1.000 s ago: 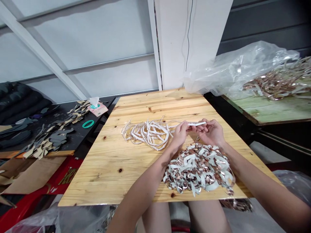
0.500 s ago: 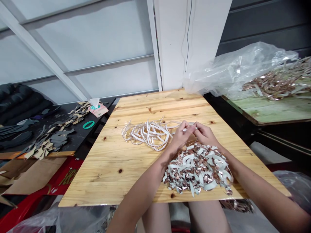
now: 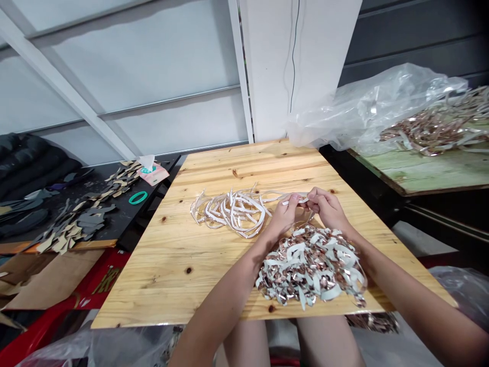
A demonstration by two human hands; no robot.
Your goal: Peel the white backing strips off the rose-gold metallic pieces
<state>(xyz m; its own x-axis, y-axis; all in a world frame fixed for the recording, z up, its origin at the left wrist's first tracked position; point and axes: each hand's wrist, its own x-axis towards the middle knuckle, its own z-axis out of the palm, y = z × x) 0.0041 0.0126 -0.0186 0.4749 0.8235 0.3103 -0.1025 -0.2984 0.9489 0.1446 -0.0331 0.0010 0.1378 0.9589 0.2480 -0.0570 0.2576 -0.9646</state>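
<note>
My left hand (image 3: 286, 211) is closed, thumb and fingers pinching a narrow white strip (image 3: 288, 202). Beside it my right hand (image 3: 324, 205) is closed on the same strip, its fingertips close to the left thumb. To the left lies a loose tangle of long white strips (image 3: 244, 211), with strands running toward my hands. Below my hands and between my forearms sits a heap of short, curled pieces (image 3: 311, 265), pale on one face and shiny copper on the other. The fingers partly hide the held strip.
The wooden tabletop (image 3: 160, 275) stands before a white wall. At left, a dark table (image 3: 126, 224) bears grey and beige scraps, a green ring (image 3: 138, 198) and a tissue pack (image 3: 153, 174). At right, clear plastic (image 3: 378, 107) and coppery strips (image 3: 431, 132) lie on a greenish board (image 3: 408, 176).
My fingertips have shifted slightly apart along the strip, and more of it shows over the left thumb. The tangle and the heap look the same.
</note>
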